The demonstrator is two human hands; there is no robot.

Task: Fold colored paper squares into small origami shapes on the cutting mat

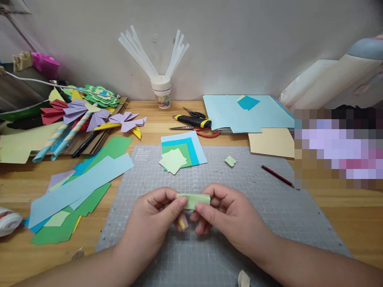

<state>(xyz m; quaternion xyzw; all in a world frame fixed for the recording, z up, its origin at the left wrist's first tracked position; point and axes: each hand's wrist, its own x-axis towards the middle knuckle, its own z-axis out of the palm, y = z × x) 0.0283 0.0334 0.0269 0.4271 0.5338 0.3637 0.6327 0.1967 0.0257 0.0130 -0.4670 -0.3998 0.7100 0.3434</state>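
A folded strip of light green paper (194,200) is stretched level between my hands above the grey cutting mat (254,239). My left hand (157,213) pinches its left end between thumb and fingers. At the right end, my right hand (229,209) grips it the same way, thumb in front. Below my left fingers a small pink and yellow piece (182,222) sticks out; what it is I cannot make out. Beyond my hands lie stacked paper squares, with light green ones (172,160) on top, and a small folded green piece (230,161).
Scissors (206,132), a utility knife (193,120) and paper cups with white strips (163,97) stand or lie behind the mat. Paper offcuts (80,187) and paper flowers (86,113) cover the left side. A pencil (277,175) rests at right, near blue sheets (224,111).
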